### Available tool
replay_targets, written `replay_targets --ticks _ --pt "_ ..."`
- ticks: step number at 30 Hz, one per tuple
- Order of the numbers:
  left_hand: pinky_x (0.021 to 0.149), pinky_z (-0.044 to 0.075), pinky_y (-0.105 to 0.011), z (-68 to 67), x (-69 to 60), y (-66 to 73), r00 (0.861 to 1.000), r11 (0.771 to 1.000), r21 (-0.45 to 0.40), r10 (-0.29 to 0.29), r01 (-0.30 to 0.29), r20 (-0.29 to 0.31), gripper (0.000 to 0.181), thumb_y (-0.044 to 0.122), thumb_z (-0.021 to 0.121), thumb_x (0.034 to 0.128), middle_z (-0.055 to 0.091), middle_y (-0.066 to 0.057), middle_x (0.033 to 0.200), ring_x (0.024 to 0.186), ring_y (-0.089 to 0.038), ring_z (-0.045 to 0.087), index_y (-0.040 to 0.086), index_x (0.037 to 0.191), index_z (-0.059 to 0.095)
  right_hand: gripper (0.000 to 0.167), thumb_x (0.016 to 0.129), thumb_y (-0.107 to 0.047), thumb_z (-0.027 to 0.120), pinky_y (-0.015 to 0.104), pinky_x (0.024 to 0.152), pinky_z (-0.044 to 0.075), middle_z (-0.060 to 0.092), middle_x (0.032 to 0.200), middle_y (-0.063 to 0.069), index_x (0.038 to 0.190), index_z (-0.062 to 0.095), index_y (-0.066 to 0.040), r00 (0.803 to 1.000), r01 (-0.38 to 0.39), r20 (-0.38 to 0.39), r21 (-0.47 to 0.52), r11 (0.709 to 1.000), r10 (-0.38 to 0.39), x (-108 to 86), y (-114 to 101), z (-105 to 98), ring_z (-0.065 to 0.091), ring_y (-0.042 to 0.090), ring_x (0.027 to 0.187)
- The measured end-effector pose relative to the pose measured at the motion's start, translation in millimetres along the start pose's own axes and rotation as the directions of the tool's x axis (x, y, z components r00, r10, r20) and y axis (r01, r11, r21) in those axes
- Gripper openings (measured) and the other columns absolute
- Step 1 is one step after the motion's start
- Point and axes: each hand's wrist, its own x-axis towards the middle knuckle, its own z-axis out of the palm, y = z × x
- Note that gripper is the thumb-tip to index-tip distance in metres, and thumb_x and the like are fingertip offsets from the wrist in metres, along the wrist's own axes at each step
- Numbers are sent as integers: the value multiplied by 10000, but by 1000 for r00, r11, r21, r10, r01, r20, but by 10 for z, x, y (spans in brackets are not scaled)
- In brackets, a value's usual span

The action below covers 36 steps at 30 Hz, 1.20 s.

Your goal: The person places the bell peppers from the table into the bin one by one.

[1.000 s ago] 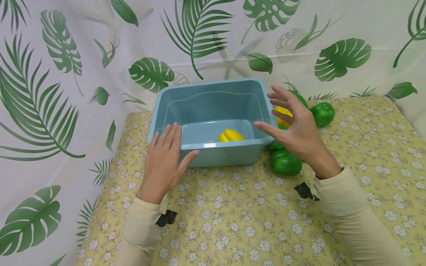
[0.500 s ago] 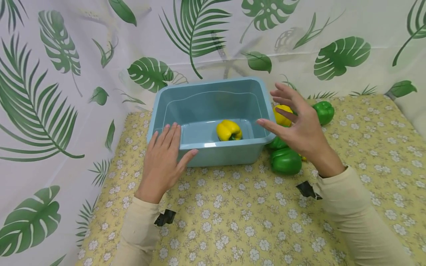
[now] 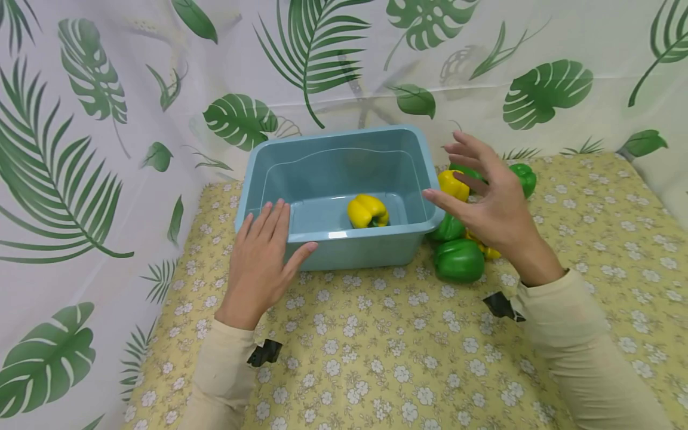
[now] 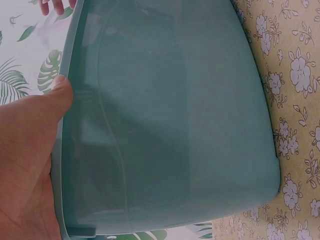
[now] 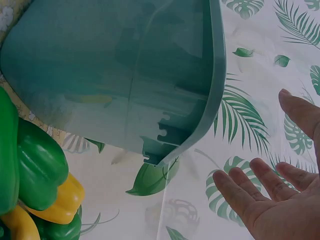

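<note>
Left hand (image 3: 260, 269): while its fingers lie nearly straight over the near rim of the tub (image 3: 355, 254), its thumb stretches off to the side; the hand is spread rather than curled, and how hard it presses I cannot tell.
Right hand (image 3: 497, 206): loosely spread, fingers slightly bent and thumb well away from them, it holds nothing and hangs near the tub's right edge.
Tub: blue and upright, it sits between the two hands.
Yellow pepper inside (image 3: 368, 211): it rests on the tub floor between the hands, nearer the right one, stem end towards the person.
Yellow pepper outside (image 3: 454, 185): it shows in the gap between the right thumb and fingers.
Front green pepper (image 3: 459, 261): it lies on the near side of the right hand.
Far green pepper (image 3: 523, 179): it lies beyond the right hand, partly hidden by it.
Sleeves (image 3: 564, 322): cream, reaching both wrists.
Tablecloth (image 3: 349, 370): yellow with white flowers, it spreads beneath both hands.
Curtain (image 3: 371, 113): white with green leaves, it hangs beyond the hands.
</note>
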Motion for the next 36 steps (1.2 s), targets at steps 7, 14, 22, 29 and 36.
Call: replay_targets --ticks 7,14,22,29,36 --pt "1255 107 -466 6 -13 0 1000 1000 -2 -7 7 -4 837 624 417 1026 316 -152 1625 1513 -308 265 14 1587 297 869 823 30 822 348 1065 481 525 1444 122 1559 405 -168 1000 -2 -3 -9 1000 2 -13 44 -44 514 284 1330" --pt "1253 115 -473 10 -9 3 1000 1000 -3 -11 11 -11 833 614 432 1027 318 -153 1624 1511 -309 270 9 1584 303 859 826 1 831 394 1077 471 516 1454 119 1555 412 -171 998 -55 -10 -35 998 55 -40 119 -114 512 291 1329" --pt "1252 122 -475 9 2 9 1000 1000 -1 -3 3 -31 843 633 407 1025 328 -158 1618 1508 -312 278 -1 1574 325 855 858 -88 828 580 1092 406 464 1516 131 1578 371 -155 986 -163 3 -80 983 164 -94 296 -214 464 359 1366" --pt "1254 110 -471 7 2 20 1000 1000 -3 -10 10 -18 825 589 480 1021 316 -154 1624 1512 -310 268 0 1576 319 839 871 -137 824 626 1077 392 449 1525 157 1577 370 -141 979 -200 8 -113 973 202 -141 442 -270 452 394 1360" --pt "1253 110 -474 5 5 24 1000 1000 -6 -15 15 -16 823 570 511 1016 313 -153 1626 1514 -310 263 1 1577 316 850 884 -183 816 636 1086 371 402 1559 171 1584 341 -104 970 -233 32 -138 963 239 -171 571 -327 414 419 1385"
